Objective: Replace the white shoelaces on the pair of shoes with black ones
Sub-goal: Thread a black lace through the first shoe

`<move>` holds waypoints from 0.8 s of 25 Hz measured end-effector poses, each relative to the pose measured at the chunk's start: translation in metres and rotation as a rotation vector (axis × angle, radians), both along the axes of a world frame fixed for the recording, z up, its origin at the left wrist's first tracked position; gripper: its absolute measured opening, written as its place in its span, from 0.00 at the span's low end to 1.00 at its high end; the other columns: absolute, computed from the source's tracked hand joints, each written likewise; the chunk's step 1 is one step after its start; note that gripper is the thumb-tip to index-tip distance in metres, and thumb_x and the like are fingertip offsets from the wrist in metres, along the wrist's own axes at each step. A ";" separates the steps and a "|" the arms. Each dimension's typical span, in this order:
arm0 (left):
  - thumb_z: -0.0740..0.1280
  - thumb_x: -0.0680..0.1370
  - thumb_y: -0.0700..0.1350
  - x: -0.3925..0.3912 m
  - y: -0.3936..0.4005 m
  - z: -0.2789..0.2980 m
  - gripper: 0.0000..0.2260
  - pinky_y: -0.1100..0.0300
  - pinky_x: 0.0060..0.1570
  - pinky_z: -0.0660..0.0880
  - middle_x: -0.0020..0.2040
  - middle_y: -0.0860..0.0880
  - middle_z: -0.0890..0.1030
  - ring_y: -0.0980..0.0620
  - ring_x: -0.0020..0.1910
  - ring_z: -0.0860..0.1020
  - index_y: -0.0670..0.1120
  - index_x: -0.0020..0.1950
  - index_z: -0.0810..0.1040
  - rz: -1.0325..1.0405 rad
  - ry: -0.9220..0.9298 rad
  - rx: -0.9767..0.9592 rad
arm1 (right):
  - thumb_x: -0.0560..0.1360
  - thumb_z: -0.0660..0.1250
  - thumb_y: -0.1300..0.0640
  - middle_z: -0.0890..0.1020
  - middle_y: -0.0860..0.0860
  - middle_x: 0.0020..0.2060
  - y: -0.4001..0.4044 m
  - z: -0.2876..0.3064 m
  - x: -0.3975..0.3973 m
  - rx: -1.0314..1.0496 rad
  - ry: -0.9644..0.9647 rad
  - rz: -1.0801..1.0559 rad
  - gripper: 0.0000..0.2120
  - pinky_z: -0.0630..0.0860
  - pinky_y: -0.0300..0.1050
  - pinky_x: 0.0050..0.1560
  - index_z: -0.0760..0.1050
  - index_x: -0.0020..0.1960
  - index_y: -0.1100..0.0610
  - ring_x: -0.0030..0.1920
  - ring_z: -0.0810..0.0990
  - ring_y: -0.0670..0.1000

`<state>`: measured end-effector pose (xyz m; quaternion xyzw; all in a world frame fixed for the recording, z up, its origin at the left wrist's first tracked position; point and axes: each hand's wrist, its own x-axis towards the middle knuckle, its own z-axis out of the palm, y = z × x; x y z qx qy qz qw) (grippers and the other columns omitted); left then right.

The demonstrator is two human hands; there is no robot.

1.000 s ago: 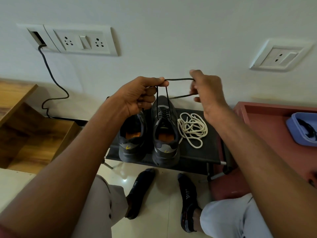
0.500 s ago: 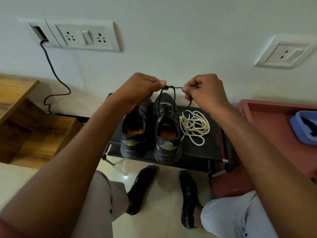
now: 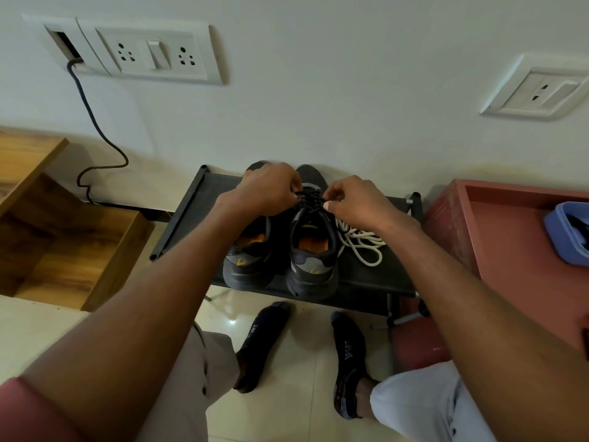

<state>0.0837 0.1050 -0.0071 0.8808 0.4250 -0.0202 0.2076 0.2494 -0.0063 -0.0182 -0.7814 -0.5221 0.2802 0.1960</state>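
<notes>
Since a second ago, both hands have been lowered onto the right shoe (image 3: pixel 314 250). The black lace (image 3: pixel 310 199) is pinched by the left hand (image 3: pixel 271 189) and right hand (image 3: pixel 353 199) fingers; tying is judged underway. White laces (image 3: pixel 363 242) lie discarded at three o'clock.

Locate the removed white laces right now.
In the head view, the white laces lie in a loose pile on the black rack, just right of the right-hand shoe and partly hidden under the right hand.
</notes>
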 end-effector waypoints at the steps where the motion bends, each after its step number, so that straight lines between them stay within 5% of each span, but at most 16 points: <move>1: 0.72 0.78 0.46 0.001 0.002 -0.003 0.10 0.46 0.65 0.75 0.51 0.55 0.84 0.48 0.59 0.81 0.53 0.59 0.85 -0.015 -0.005 -0.044 | 0.80 0.71 0.57 0.86 0.52 0.53 0.000 -0.003 -0.002 0.007 0.023 -0.018 0.08 0.77 0.45 0.55 0.85 0.58 0.52 0.54 0.83 0.51; 5: 0.72 0.80 0.42 -0.002 0.006 -0.001 0.02 0.56 0.49 0.80 0.40 0.47 0.87 0.52 0.37 0.86 0.45 0.51 0.84 0.016 -0.190 -0.243 | 0.79 0.68 0.60 0.86 0.48 0.46 0.003 0.003 -0.004 0.002 0.123 -0.098 0.07 0.81 0.50 0.50 0.85 0.48 0.57 0.49 0.85 0.51; 9: 0.73 0.80 0.47 -0.004 0.002 0.004 0.05 0.59 0.40 0.75 0.38 0.45 0.85 0.58 0.30 0.78 0.48 0.47 0.84 -0.009 -0.238 -0.227 | 0.82 0.63 0.59 0.80 0.51 0.31 0.004 0.031 0.004 -0.005 0.662 -0.248 0.06 0.76 0.46 0.36 0.75 0.47 0.58 0.30 0.77 0.51; 10: 0.73 0.80 0.48 -0.005 0.002 0.004 0.05 0.60 0.39 0.73 0.36 0.49 0.84 0.60 0.29 0.77 0.49 0.47 0.84 -0.007 -0.243 -0.234 | 0.82 0.66 0.57 0.77 0.50 0.30 0.002 0.036 0.009 -0.006 0.651 -0.238 0.06 0.74 0.44 0.33 0.75 0.46 0.58 0.28 0.73 0.49; 13: 0.75 0.79 0.50 -0.005 0.002 0.005 0.04 0.62 0.38 0.70 0.30 0.56 0.80 0.65 0.28 0.75 0.51 0.46 0.86 0.000 -0.255 -0.247 | 0.77 0.74 0.45 0.84 0.47 0.38 -0.002 0.027 0.031 -0.092 -0.154 -0.040 0.10 0.76 0.45 0.42 0.84 0.46 0.52 0.40 0.81 0.49; 14: 0.75 0.79 0.50 -0.005 0.002 0.004 0.04 0.61 0.38 0.70 0.29 0.56 0.80 0.65 0.28 0.75 0.51 0.46 0.86 -0.003 -0.254 -0.246 | 0.76 0.75 0.43 0.85 0.47 0.39 -0.004 0.025 0.032 -0.131 -0.287 0.004 0.10 0.78 0.47 0.46 0.85 0.46 0.49 0.44 0.83 0.50; 18: 0.75 0.79 0.50 -0.002 0.000 0.003 0.04 0.60 0.38 0.70 0.29 0.52 0.81 0.62 0.27 0.75 0.51 0.46 0.86 -0.023 -0.245 -0.246 | 0.76 0.76 0.45 0.87 0.46 0.42 0.000 0.015 0.019 -0.118 0.027 0.082 0.10 0.79 0.46 0.53 0.84 0.56 0.47 0.44 0.84 0.48; 20: 0.75 0.78 0.50 -0.003 -0.001 0.004 0.04 0.60 0.38 0.71 0.29 0.51 0.81 0.61 0.28 0.75 0.51 0.46 0.86 -0.030 -0.251 -0.251 | 0.75 0.78 0.48 0.87 0.47 0.40 0.002 0.011 0.014 -0.056 0.030 0.096 0.10 0.79 0.46 0.48 0.85 0.55 0.48 0.41 0.84 0.47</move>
